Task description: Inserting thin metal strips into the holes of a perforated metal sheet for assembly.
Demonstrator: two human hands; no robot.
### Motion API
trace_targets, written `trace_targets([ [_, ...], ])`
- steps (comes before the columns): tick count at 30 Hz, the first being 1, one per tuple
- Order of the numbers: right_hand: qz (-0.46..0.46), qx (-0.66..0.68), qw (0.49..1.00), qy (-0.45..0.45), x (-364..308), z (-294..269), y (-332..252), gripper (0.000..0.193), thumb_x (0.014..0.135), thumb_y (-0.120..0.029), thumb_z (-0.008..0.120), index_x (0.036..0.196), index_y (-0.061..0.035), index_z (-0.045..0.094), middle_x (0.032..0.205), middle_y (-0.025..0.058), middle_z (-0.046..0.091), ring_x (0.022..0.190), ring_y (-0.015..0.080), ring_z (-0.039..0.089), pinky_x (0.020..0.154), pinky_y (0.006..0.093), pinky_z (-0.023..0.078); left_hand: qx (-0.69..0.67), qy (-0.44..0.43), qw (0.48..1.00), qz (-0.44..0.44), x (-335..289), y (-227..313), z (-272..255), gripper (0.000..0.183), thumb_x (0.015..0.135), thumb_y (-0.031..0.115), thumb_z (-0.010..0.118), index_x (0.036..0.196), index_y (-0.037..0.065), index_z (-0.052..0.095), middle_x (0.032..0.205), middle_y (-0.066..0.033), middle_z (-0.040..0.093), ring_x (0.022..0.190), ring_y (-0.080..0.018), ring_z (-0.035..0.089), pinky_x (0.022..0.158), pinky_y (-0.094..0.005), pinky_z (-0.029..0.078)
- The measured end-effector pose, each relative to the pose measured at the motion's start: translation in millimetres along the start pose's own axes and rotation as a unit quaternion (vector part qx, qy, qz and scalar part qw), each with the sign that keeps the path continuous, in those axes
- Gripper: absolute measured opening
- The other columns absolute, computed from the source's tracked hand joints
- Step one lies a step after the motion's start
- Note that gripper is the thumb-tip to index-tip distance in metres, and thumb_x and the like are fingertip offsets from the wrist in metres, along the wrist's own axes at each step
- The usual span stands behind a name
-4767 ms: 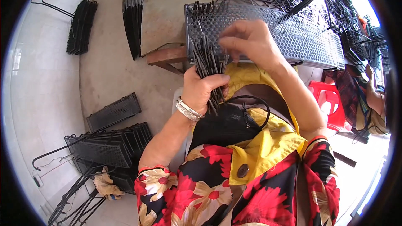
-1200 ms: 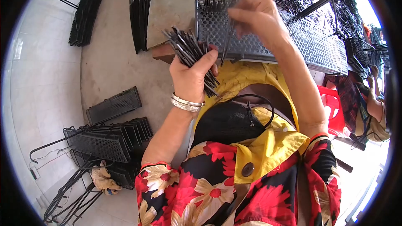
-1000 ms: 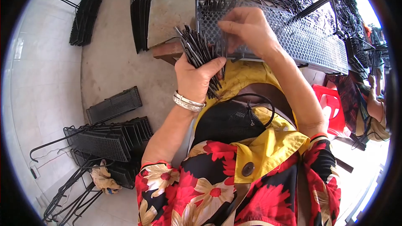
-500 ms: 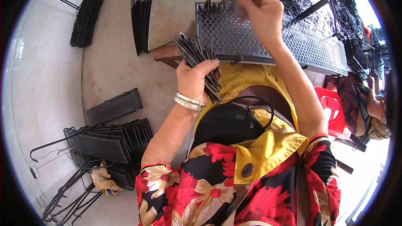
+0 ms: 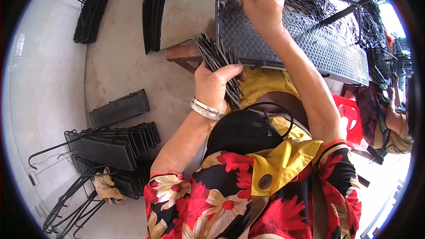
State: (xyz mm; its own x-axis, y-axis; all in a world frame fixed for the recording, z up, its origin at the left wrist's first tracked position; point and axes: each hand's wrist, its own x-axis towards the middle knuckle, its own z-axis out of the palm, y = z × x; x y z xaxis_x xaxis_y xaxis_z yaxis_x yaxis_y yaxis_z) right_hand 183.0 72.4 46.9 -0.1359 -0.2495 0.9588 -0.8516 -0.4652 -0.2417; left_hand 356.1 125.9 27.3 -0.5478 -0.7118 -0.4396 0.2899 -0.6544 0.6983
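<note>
Black rods (image 5: 215, 57) bundled toward twelve o'clock, left hand (image 5: 212, 83) wrapped around them, thumb pressed across, right hand (image 5: 264, 9) at one, fingers drawn together, any pinched rod hard to tell, perforated tray (image 5: 325, 46) at two, red seat (image 5: 355, 137) at three, stacked trays (image 5: 104, 149) at eight

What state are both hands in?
Left hand: closed around a bundle of thin dark rods.
Right hand: fingers bent; whether they pinch anything cannot be told.
</note>
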Motion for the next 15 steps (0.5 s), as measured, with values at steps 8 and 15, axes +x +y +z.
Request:
trace_targets([
  [8,-0.004,-0.117,0.988,-0.099,3,-6,2,0.016,0.07,-0.001,0.064,0.075,-0.0026,0.049,0.065,0.0134,0.05,0.057,0.0323,0.051,0.05,0.0384,0.041,0.003,0.01,0.999,-0.03,-1,2,4,0.012,0.068,-0.003,0.06,0.078,-0.001,0.055,0.068,-0.0095,0.058,0.053,-0.0176,0.057,0.046,-0.0269,0.045],
  [15,-0.012,-0.095,0.99,-0.108,6,-6,-10,0.012,0.071,-0.004,0.063,0.074,-0.0027,0.051,0.065,0.0141,0.051,0.059,0.0335,0.052,0.051,0.0398,0.041,-0.007,0.006,1.0,-0.016,0,-1,0,0.012,0.068,-0.003,0.06,0.079,-0.002,0.056,0.068,-0.0089,0.058,0.053,-0.0176,0.056,0.045,-0.0272,0.045],
])
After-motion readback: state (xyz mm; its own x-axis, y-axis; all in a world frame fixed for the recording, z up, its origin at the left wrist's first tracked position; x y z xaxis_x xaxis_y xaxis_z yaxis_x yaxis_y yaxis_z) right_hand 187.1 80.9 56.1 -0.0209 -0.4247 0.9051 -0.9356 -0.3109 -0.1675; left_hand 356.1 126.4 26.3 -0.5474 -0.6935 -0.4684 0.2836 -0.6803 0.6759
